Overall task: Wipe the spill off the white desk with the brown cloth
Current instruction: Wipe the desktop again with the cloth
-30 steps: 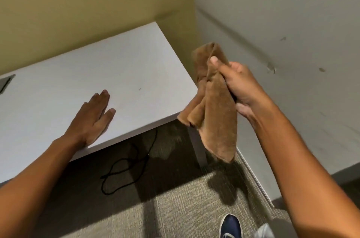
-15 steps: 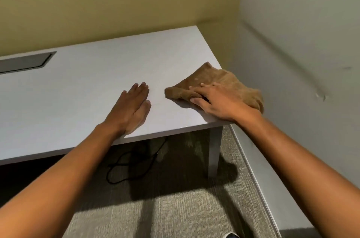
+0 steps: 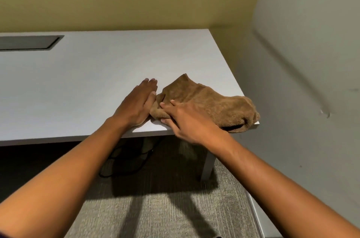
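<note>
The brown cloth lies crumpled on the near right corner of the white desk, one end drooping over the right edge. My right hand presses flat on the cloth's near left part, fingers pointing left. My left hand rests flat on the desk just left of the cloth, its thumb side touching the cloth's edge. No spill is visible on the desk surface.
A grey cable hatch is set into the desk at the far left. A yellow wall runs behind the desk and a grey wall stands close on the right. A black cable lies on the carpet under the desk beside a grey leg.
My right hand brought the cloth down from the air onto the desk corner and now slides it left, up against my left hand. The left hand stays flat on the desk.
</note>
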The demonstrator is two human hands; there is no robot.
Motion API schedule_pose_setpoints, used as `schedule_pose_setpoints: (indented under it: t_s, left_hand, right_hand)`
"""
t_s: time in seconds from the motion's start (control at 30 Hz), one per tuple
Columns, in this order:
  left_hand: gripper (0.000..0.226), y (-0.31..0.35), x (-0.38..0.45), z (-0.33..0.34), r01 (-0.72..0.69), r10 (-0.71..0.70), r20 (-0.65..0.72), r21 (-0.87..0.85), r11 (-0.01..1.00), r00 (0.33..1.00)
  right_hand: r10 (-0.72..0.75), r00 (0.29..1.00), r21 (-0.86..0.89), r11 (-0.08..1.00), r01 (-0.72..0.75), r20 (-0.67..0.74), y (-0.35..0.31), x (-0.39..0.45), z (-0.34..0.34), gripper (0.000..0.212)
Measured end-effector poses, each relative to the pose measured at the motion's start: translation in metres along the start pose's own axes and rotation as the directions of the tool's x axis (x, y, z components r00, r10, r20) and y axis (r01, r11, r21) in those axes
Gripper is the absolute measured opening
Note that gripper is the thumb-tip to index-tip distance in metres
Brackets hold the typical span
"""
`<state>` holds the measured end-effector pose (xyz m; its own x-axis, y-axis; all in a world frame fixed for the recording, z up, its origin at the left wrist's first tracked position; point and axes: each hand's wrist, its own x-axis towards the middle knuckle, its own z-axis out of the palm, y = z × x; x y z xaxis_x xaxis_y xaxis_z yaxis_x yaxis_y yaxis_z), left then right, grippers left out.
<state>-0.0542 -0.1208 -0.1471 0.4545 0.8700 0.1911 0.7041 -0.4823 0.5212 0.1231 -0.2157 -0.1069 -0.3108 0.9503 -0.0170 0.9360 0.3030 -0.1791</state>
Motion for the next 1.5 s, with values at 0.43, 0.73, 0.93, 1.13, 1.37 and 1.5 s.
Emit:
schedule_pose_setpoints:
  t_s: [0.43,0.73,0.93,1.13,1.37,1.5]
  left_hand:
    - [0.065,0.003,-0.004,-0.004,-0.015,0.01,0.046,0.098,0.995,0.999]
    - [0.061,-0.003,0.001,-0.002,-0.028,0.002,0.105,0.243,0.97,0.994]
    - [0.054,-0.001,0.004,-0.001,-0.017,-0.02,0.126,0.29,0.957,0.992]
    - [0.066,0.0,0.003,-0.003,-0.009,-0.029,0.128,0.288,0.958,0.991]
    - [0.056,0.005,-0.002,-0.001,-0.005,-0.032,0.118,0.306,0.952,0.992]
    - [0.056,0.007,-0.004,-0.002,-0.002,-0.039,0.126,0.31,0.951,0.991]
  right_hand:
    - [0.145,0.972,0.028,0.989,-0.142,-0.183,0.061,0.057,-0.008,0.041]
    - [0.382,0.915,-0.054,0.919,-0.391,-0.13,0.088,0.093,-0.015,0.043]
    - [0.267,0.963,0.007,0.964,-0.267,-0.037,0.095,0.072,-0.034,0.028]
    - [0.267,0.964,0.105,0.958,-0.266,0.002,0.086,0.022,-0.034,0.031]
    - [0.464,0.865,0.088,0.886,-0.456,-0.188,0.082,0.048,-0.021,0.03]
    - [0.506,0.835,0.068,0.861,-0.504,-0.216,0.091,0.075,-0.026,0.036]
